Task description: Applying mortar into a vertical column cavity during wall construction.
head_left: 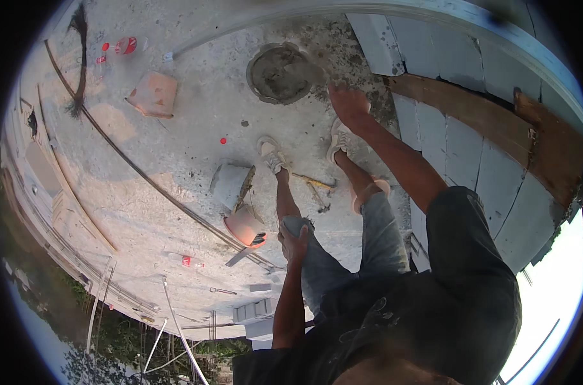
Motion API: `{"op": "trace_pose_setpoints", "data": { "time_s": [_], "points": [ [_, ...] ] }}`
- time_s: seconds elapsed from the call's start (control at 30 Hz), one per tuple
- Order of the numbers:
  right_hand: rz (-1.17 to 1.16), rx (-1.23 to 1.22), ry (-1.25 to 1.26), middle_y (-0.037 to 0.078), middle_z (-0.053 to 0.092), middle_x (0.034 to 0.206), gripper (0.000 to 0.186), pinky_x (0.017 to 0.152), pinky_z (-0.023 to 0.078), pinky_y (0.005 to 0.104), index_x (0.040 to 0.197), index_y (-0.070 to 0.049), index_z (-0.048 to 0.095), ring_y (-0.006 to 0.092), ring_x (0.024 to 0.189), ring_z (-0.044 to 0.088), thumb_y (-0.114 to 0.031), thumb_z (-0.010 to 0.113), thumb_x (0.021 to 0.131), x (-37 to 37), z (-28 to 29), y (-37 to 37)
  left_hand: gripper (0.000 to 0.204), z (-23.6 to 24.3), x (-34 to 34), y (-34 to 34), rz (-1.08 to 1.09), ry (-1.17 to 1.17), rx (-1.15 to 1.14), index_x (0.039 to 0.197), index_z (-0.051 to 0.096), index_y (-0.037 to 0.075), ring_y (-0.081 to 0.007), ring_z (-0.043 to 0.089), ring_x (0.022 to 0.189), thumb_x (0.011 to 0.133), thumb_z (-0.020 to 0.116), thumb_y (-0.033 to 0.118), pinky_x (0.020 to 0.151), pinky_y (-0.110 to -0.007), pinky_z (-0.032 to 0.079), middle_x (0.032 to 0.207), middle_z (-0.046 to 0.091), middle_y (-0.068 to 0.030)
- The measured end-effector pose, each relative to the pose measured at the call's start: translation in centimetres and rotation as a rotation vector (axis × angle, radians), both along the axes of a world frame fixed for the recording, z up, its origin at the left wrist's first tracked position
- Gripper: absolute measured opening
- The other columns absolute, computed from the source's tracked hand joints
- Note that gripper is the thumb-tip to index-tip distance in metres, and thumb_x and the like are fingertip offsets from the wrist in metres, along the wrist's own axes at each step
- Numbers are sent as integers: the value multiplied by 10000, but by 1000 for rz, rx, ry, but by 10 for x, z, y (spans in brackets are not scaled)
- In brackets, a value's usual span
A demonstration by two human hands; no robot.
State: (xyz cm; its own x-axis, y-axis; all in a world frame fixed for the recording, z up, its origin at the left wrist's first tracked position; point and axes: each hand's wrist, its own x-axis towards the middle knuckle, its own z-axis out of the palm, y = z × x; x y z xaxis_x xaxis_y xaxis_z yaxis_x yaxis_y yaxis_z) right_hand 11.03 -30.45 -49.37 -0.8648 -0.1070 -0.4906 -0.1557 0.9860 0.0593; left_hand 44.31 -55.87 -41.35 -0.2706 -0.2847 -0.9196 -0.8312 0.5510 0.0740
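Observation:
My right hand is lowered beside the wall, fingers curled at the edge of a round, wavy-rimmed basin of wet grey mortar. Whatever those fingers close on is too blurred to name. On my bent left knee rests my left hand, its fingers spread loosely over the denim with nothing held. Between my shoes lies a yellow-handled tool. To the left of my left leg stand a pale grey bucket and a pinkish bucket with a dark and orange glove at its rim.
A grey block wall with a brown plank rises close on my right. Another pinkish bucket lies left of the basin. A long dark rod crosses the concrete floor. Plastic bottles and a brush-ended bundle lie far left.

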Motion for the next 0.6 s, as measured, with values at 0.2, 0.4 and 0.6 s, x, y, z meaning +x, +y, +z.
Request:
{"op": "trace_pose_setpoints", "data": {
  "time_s": [0.2, 0.4, 0.6],
  "points": [
    [227, 288, 68, 151, 659, 951, 253, 666, 587, 433, 1119, -36, 571, 329, 829, 708, -129, 581, 884, -55, -124, -4, 693, -6, -18, 1, 128, -2, -161, 1405, 457, 101, -386, 478, 1279, 844, 685, 438, 1027, -487, 409, 1388, 479, -180],
    [17, 12, -189, 190, 663, 936, 301, 744, 563, 487, 1123, -37, 572, 367, 905, 682, -175, 636, 863, -47, -181, -5, 679, -4, -27, 3, 243, 44, -167, 1389, 474, 92, -376, 478, 1274, 831, 713, 397, 1043, -484, 397, 1376, 485, -170],
    [-269, -191, -327, 261, 651, 1079, 520, 881, 524, 496, 1249, -36, 544, 401, 1018, 644, -327, 696, 845, -12, -194, -2, 673, -7, -34, 6, 232, 5, -173, 1383, 478, 87, -368, 461, 1293, 831, 718, 387, 1064, -483, 377, 1373, 485, -161]
  ]
}}
